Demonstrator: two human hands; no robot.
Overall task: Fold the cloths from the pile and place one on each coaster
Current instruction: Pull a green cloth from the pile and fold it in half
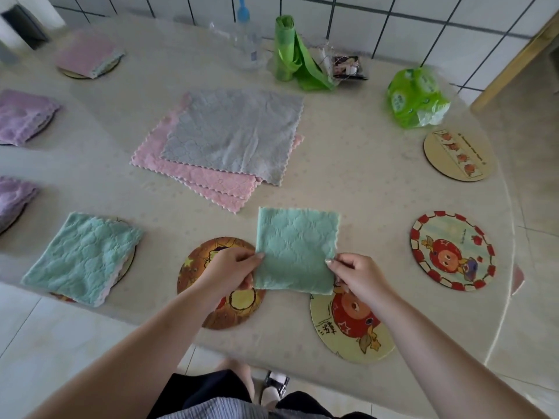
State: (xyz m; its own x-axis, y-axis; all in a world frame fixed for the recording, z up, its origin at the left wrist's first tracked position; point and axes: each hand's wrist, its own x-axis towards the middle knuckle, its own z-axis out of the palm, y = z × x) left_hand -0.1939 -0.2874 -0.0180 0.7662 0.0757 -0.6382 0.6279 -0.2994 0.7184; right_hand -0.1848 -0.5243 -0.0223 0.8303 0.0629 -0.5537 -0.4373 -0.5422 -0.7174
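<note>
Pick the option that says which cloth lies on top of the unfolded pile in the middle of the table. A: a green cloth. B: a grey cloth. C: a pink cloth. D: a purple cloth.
B: the grey cloth lies spread on top of the pile, with the pink cloths showing beneath its near and left edges.

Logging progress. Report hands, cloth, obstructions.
Left hand and right hand pinch folded green cloth by near corners. Brown coaster beneath left hand bare. Nothing obstructing.
</note>
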